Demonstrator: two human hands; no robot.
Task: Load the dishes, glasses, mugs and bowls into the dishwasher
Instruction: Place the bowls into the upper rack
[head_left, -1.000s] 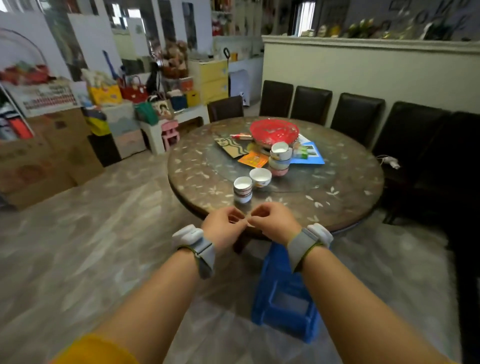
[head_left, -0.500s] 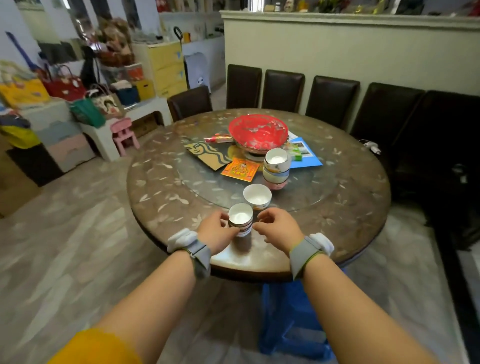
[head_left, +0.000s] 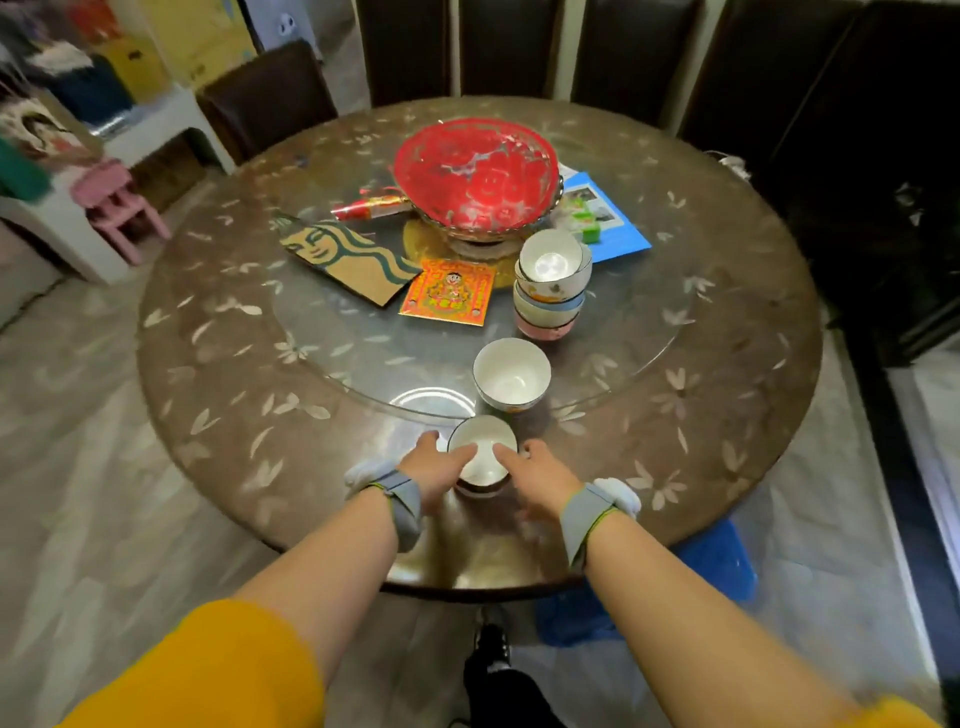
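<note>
A small stack of white bowls (head_left: 482, 457) stands near the front edge of the round table (head_left: 223, 374). My left hand (head_left: 435, 470) grips its left side, with the thumb over the rim. My right hand (head_left: 535, 475) grips its right side, thumb on the rim too. Just behind it sits a single white bowl (head_left: 511, 375). Farther back, on the glass turntable, a taller stack of several patterned bowls (head_left: 551, 286) rises. No dishwasher is in view.
A red decorated bowl on a glass stand (head_left: 475, 174) sits at the table's centre, with a brown paper bag (head_left: 348, 260), an orange card (head_left: 449, 292) and a blue booklet (head_left: 608, 218) around it. Dark chairs (head_left: 270, 93) ring the far side. A blue stool (head_left: 722, 561) stands under the front edge.
I have come closer to the table and look down more steeply. Both hands moved from pinching together in the air to either side of the near bowl stack and now hold it.
</note>
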